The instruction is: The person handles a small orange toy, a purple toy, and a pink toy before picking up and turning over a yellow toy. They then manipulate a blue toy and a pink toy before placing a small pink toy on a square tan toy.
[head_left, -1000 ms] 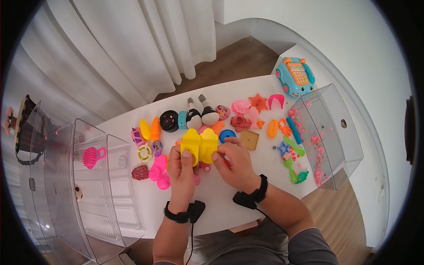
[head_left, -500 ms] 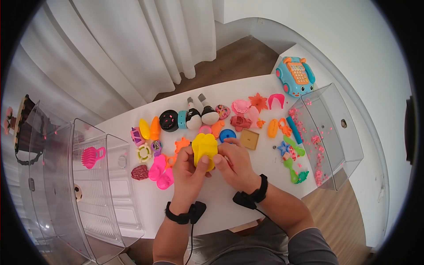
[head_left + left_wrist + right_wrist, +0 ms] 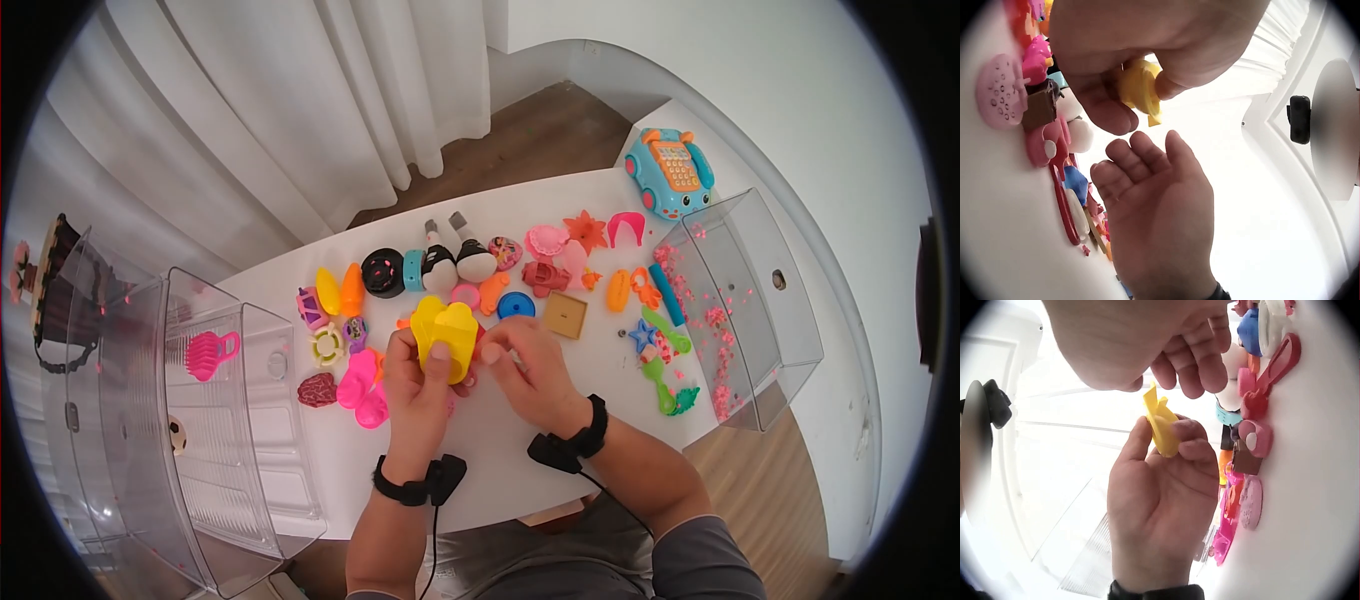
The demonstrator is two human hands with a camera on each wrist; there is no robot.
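The left hand pinches a yellow toy piece with a scalloped top edge, thumb on its near face and fingers behind. In the right wrist view the yellow piece looks folded, with two flaps at its upper end, between thumb and fingers of the left hand. Just to the right of it the right hand hovers with fingers relaxed and bent a little, holding nothing. A gap separates its fingertips from the yellow piece in the left wrist view, where the right hand shows its palm.
Many toys lie across the white table, among them a black ring, a blue disc and a tan square tray. Clear bins stand left and right. A toy phone sits at the back right.
The yellow piece, spread between both hands one second ago, was folded together and has since moved slightly left in the left hand. The right hand has let go and drawn away from it.
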